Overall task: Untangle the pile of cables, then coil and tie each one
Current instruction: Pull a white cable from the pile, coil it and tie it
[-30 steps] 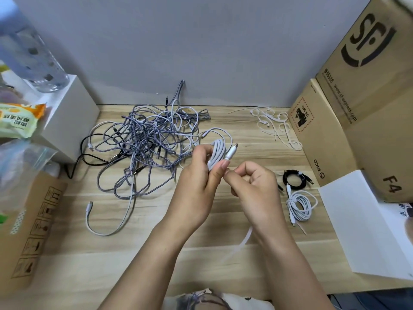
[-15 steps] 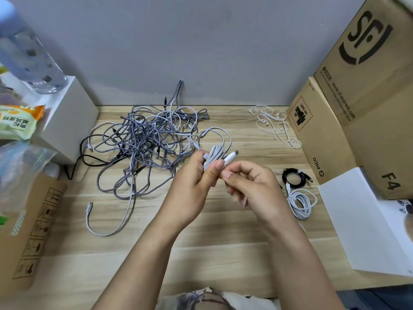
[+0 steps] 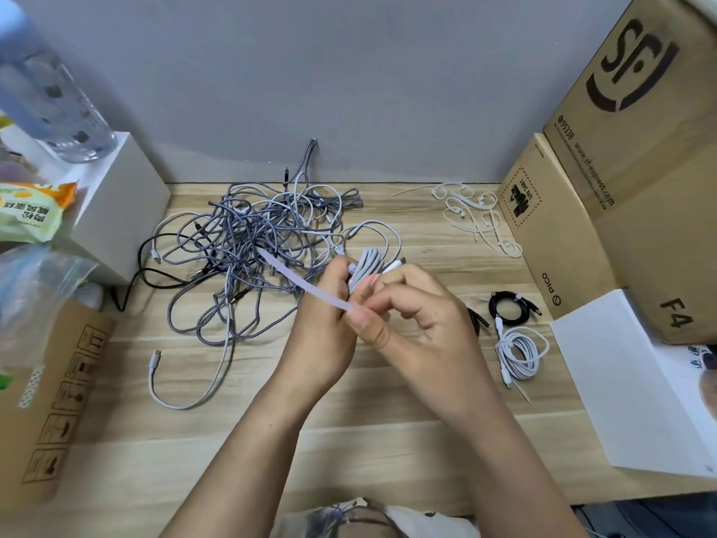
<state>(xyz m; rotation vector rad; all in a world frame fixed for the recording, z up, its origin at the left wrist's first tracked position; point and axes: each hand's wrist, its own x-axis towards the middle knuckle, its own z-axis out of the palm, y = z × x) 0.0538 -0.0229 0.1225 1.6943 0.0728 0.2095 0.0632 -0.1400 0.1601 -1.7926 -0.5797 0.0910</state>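
Observation:
My left hand (image 3: 324, 324) grips a coiled white cable (image 3: 366, 266) above the table's middle, its plug end sticking out to the right. My right hand (image 3: 419, 316) pinches a flat white tie strip (image 3: 302, 283) that runs up and left across my left hand. A tangled pile of grey braided, white and black cables (image 3: 252, 246) lies behind and to the left. A tied black coil (image 3: 510, 306) and a tied white coil (image 3: 520, 353) rest at the right. Loose white ties (image 3: 473, 215) lie at the back right.
Cardboard boxes (image 3: 620, 180) stand along the right, with a white box (image 3: 636, 382) in front of them. At the left are a white box (image 3: 116, 211) bearing a water bottle (image 3: 50, 99), a snack packet, a plastic bag and a cardboard box (image 3: 50, 401).
The tie strip, earlier hanging below my right hand, now crosses over my left hand toward the upper left. My right hand has turned and closed in against the coil.

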